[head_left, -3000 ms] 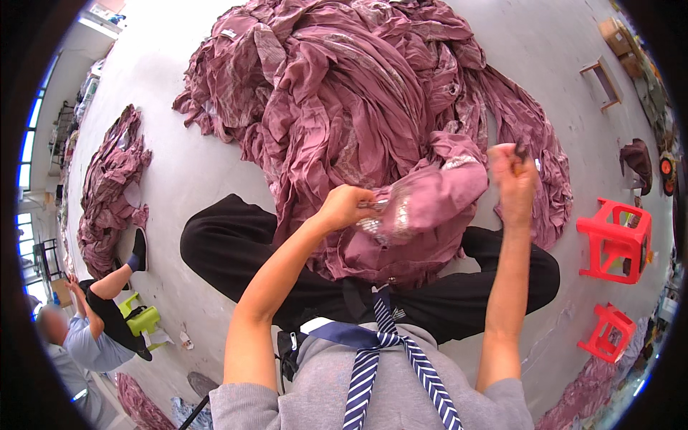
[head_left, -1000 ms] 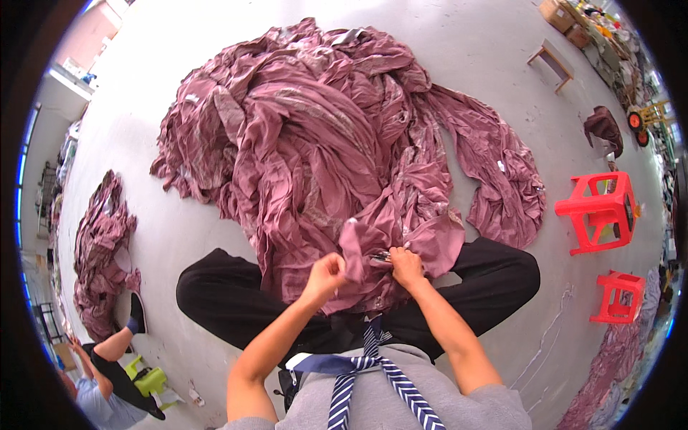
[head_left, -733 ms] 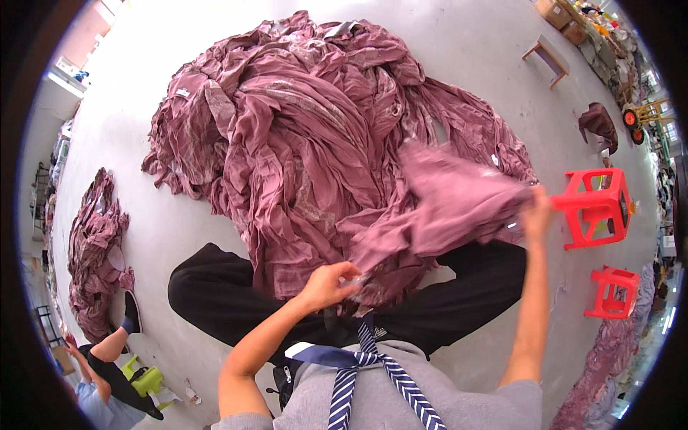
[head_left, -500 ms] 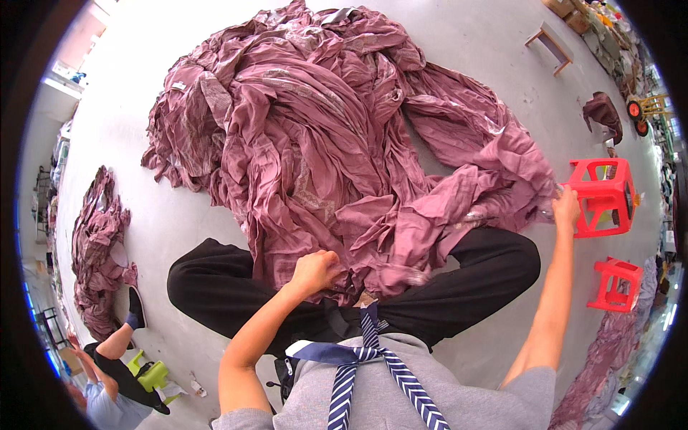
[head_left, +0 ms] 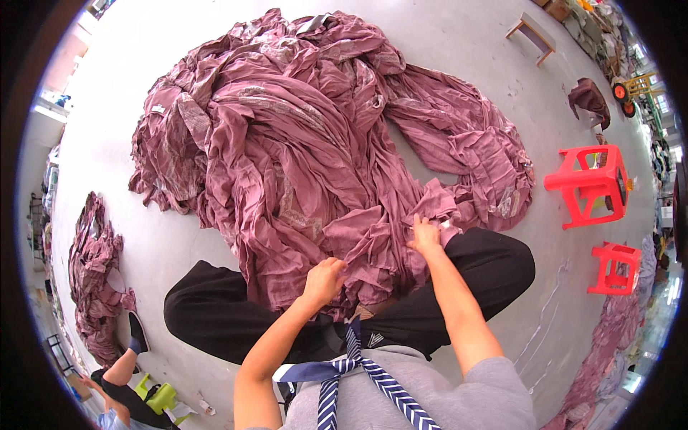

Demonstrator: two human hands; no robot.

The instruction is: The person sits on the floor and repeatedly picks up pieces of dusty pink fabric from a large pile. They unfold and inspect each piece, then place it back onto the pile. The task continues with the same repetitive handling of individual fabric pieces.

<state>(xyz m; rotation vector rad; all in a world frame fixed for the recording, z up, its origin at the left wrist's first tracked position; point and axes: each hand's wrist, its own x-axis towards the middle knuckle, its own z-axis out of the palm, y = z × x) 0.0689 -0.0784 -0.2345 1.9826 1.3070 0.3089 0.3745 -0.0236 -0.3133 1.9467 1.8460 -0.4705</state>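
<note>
A large heap of dusty-pink cloth [head_left: 301,158] with pale patterned bands lies in front of me and runs into my lap between my bent knees. My left hand [head_left: 325,281] is closed on the near part of the cloth, its fingers curled in the folds. To its right, just beyond my right knee, my right hand [head_left: 426,235] pinches a bunched fold of the same cloth. What lies under the fingers of both hands is partly hidden. A striped navy-and-white tie strap [head_left: 352,352] hangs down my grey shirt.
Two red plastic stools [head_left: 591,185] stand at the right. A smaller cloth pile [head_left: 94,276] lies at the left, near another person [head_left: 129,390] by a green seat [head_left: 159,395]. Farther right are a small wooden stool [head_left: 532,37], a yellow hand truck [head_left: 638,91] and a pink cloth strip [head_left: 605,351].
My right hand has come in from beside the red stool to the cloth near my right knee. The cloth it held out at the right has dropped back. My left hand stays near the lap.
</note>
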